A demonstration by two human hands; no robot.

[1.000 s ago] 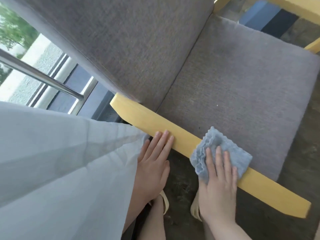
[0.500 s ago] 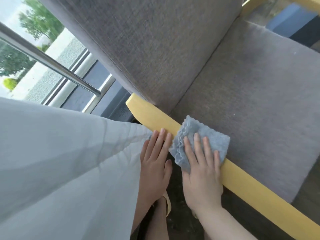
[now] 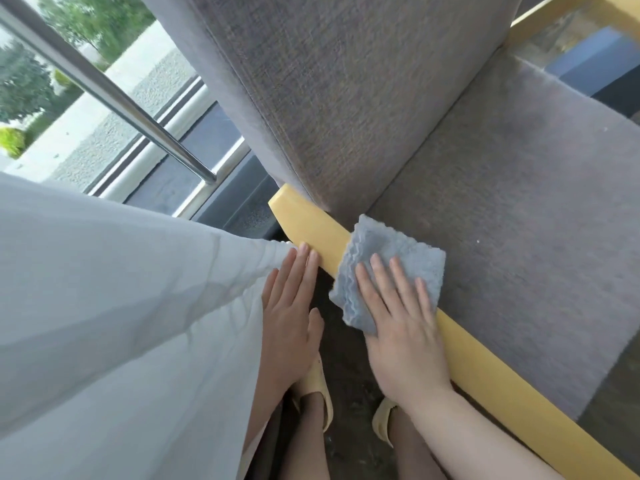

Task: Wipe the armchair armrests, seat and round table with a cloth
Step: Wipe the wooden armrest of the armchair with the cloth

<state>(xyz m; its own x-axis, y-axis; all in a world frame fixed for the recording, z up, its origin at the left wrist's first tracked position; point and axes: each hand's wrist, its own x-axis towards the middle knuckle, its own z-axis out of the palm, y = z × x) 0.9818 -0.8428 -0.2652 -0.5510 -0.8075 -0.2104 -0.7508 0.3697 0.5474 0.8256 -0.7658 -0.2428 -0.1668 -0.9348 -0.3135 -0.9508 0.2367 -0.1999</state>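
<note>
A grey armchair fills the view, its seat cushion (image 3: 519, 220) to the right and its backrest (image 3: 346, 91) above. A yellow wooden armrest (image 3: 308, 216) runs diagonally from the centre to the lower right. A folded blue-grey cloth (image 3: 391, 251) lies over that armrest near its back end. My right hand (image 3: 398, 313) presses flat on the cloth with straight fingers. My left hand (image 3: 291, 306) lies flat beside it, fingertips touching the armrest's outer edge. The round table is out of view.
A white sheer curtain (image 3: 121, 323) hangs at the left, against my left hand. A steel rail (image 3: 114, 95) and a window are behind it. The far yellow armrest (image 3: 554, 15) shows at top right. Dark floor and my sandalled feet (image 3: 318, 400) lie below.
My right hand slid the cloth up the armrest from its front part to its back end. My left hand stayed at the armrest's edge.
</note>
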